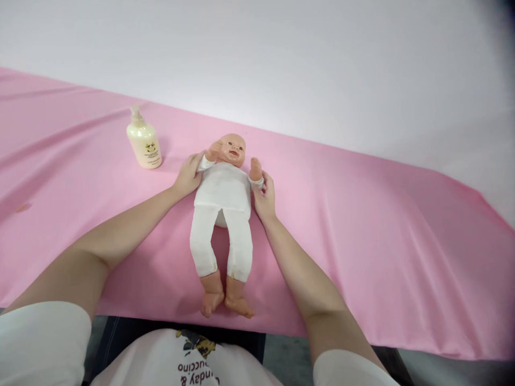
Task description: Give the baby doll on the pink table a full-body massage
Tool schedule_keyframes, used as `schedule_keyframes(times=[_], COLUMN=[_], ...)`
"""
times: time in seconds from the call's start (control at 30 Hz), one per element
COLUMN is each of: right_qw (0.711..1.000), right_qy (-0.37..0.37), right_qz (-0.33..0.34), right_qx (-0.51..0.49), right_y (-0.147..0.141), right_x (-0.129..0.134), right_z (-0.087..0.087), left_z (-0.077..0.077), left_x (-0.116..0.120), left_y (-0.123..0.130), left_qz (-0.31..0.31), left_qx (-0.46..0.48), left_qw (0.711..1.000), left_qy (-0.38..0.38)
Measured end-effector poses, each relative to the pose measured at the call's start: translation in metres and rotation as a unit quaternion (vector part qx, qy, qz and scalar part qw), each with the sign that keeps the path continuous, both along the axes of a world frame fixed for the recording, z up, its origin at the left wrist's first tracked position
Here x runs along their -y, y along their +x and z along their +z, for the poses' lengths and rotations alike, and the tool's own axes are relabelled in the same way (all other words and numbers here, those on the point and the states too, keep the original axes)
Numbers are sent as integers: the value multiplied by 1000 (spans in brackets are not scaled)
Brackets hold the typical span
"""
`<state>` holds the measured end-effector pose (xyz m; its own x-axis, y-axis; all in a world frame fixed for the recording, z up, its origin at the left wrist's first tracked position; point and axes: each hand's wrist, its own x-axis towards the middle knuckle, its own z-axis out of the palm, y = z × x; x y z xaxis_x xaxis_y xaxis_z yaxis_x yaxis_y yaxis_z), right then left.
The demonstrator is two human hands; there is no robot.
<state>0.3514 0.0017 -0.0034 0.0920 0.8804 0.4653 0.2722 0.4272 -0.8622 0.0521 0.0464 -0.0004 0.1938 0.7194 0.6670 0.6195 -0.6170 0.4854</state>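
A baby doll [222, 187] in a white top and white trousers lies on its back, head away from me and bare feet toward me. Both its forearms are raised beside its head. My left hand [190, 175] is closed around the doll's arm on the left, by the white cuff, with the fingertips partly hidden. On the other side my right hand [265, 199] has its fingers curled at the cuff of the doll's other arm, below the small raised hand.
A cream pump bottle [145, 143] with a printed label stands to the left of the doll's head. Pink cloth [354, 246] with folds covers the table, whose front edge runs just past the doll's feet. Behind rises a plain white wall [281, 59].
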Motion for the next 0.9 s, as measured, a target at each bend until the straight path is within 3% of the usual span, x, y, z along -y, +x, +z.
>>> schedule_keyframes(times=[0.27,0.37,0.67,0.8,0.9], right_qw=[986,981,999,996,997], right_qy=[-47,-44,33,61,51], right_qz=[-74,-78,-5,22,19], right_qx=[-143,-170,15,62,52], right_y=[11,11,2,2,2], right_x=[-19,-18,-3,-3,-2], right_z=[-19,-18,-3,-1,-1], left_z=[-28,-30,-4,-3,-3], left_x=[-29,-31,-2,3,3], left_y=[-18,-19,-3,1,1], left_qz=[9,4,-22,-21,-13], left_qx=[194,227,6,-73,-63], left_qw=[977,970,999,997,998], left_qy=[-89,-91,37,22,5])
